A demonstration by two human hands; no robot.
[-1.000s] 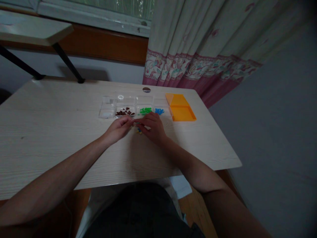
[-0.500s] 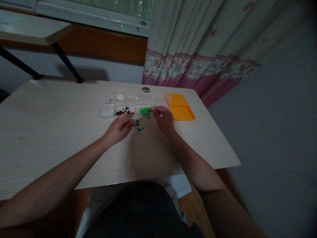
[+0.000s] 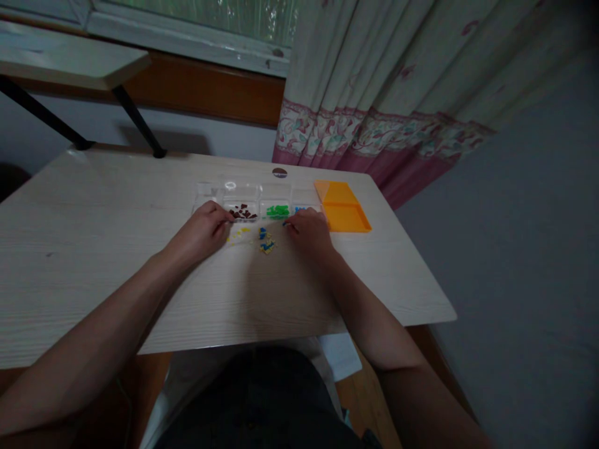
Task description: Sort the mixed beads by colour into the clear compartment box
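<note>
— Small blue and yellow plastic pieces [image 3: 266,240]: where are they lying?
— They are lying in a loose heap with no long axis, on the pale wood-grain worktop [image 3: 93,249]. They are between the two hands, just in front of the clear plastic compartment box [image 3: 243,192].
— Which hand is nearer?
— The right hand [image 3: 312,229] is resting just right of the heap. Its grip is pinched closed and its fingertips [image 3: 289,223] are pointing left; whether they are holding a piece is too small to tell. The left hand [image 3: 201,227] is sitting farther off, with the heap to its right. Its grip is curled closed at the box's edge, beside the brown pieces [image 3: 243,213].
— And around them?
— Yellow bits [image 3: 238,233] are lying loose beside the left hand. Green pieces [image 3: 277,211] are filling the next compartment, and an orange plastic tray [image 3: 346,215] is sitting at the box's right end.
</note>
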